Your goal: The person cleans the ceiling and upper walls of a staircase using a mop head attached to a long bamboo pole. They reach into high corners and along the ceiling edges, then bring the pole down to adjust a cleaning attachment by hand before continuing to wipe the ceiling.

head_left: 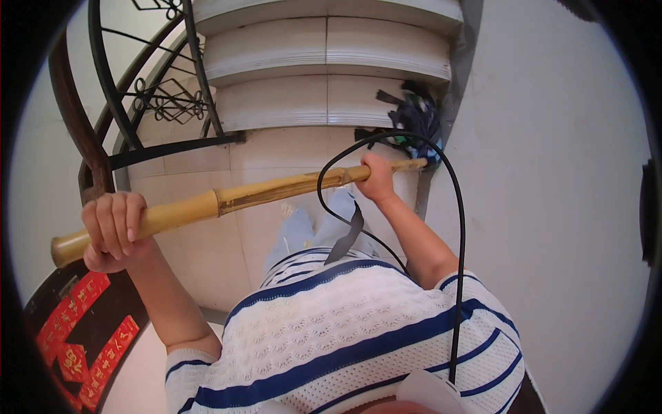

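Observation:
A long bamboo-handled mop (186, 209) slants across in front of me. Near the handle's thick upper end, my left hand (116, 228) is closed round it. Farther down the pole, my right hand (376, 179) also grips it. The mop's dark cloth-strip head (417, 124), with bits of blue and green, lies in the right corner against the lowest stair riser and the wall. A black cable (460, 228) loops in front of my right hand and hides a little of the pole.
Pale tiled stairs (276, 100) rise ahead. A black iron railing (169, 100) with a dark wooden handrail (77, 114) stands at the left, and a grey-white wall (552, 207) at the right. Red paper strips (107, 359) show on a dark surface at the lower left.

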A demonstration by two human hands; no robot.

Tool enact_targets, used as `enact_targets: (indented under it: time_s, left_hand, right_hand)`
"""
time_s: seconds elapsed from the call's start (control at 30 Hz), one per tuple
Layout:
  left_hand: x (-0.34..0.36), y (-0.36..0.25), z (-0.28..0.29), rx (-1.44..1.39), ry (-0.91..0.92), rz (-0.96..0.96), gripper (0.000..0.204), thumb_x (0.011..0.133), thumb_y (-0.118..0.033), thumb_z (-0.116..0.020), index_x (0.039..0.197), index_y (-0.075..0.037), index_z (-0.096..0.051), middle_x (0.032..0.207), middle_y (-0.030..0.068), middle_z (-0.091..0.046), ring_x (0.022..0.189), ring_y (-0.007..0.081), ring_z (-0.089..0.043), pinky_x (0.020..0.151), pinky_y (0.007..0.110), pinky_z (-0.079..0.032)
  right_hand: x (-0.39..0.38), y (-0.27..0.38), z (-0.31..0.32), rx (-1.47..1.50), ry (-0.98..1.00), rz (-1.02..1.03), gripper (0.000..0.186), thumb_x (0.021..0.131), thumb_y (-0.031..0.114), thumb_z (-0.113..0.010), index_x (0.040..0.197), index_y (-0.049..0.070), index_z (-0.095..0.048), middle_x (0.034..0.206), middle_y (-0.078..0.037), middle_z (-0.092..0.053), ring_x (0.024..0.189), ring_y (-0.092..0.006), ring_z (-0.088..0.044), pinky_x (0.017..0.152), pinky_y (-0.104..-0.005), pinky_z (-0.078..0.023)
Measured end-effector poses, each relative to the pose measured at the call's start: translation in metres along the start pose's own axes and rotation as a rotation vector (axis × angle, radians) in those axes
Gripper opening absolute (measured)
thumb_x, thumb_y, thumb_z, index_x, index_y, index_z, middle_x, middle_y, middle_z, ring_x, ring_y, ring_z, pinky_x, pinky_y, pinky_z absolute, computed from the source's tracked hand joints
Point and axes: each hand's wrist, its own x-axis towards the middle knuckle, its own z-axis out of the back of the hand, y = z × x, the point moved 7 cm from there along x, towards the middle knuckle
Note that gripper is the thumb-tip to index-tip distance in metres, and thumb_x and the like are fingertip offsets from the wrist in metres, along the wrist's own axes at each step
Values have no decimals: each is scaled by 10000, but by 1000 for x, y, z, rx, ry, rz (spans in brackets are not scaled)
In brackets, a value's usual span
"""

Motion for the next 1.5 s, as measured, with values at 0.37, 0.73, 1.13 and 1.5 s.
enact_targets:
  time_s: [0.37, 0.73, 1.13, 1.5]
  left_hand:
    - [-31, -46, -59, 376, -186, 84, 189, 841, -250, -439, 733, -99, -399, 614, 13, -436, 584, 145, -482, 774, 339, -404]
    - [-63, -105, 5, 295, -334, 26, 153, 820, -178, -469, 709, -119, -381, 624, -4, -432, 621, 137, -474, 833, 320, -402]
    - [-171, 78, 325, 408, -457, 431, 182, 754, -202, -537, 641, -85, -456, 697, 46, -502, 758, 216, -512, 993, 512, -281]
    - [-114, -131, 407, 575, -481, 203, 214, 718, -187, -575, 606, -139, -399, 525, -7, -462, 640, 150, -486, 897, 417, -342]
  right_hand:
    - [-113, 45, -8, 150, 356, -205, 208, 617, 126, -661, 761, 79, -518, 756, -153, -568, 738, -363, -541, 653, -408, -441]
    - [-44, 67, 59, -185, 384, -45, 202, 597, 228, -675, 740, 148, -555, 705, -95, -594, 682, -314, -584, 576, -408, -450]
    - [44, -54, -344, -199, -156, 43, 206, 592, 77, -642, 758, 78, -520, 767, -128, -518, 745, -346, -502, 656, -407, -390]
    - [190, 152, -495, 101, -83, 253, 139, 596, 68, -588, 661, 94, -468, 635, -95, -474, 648, -319, -472, 597, -401, -352]
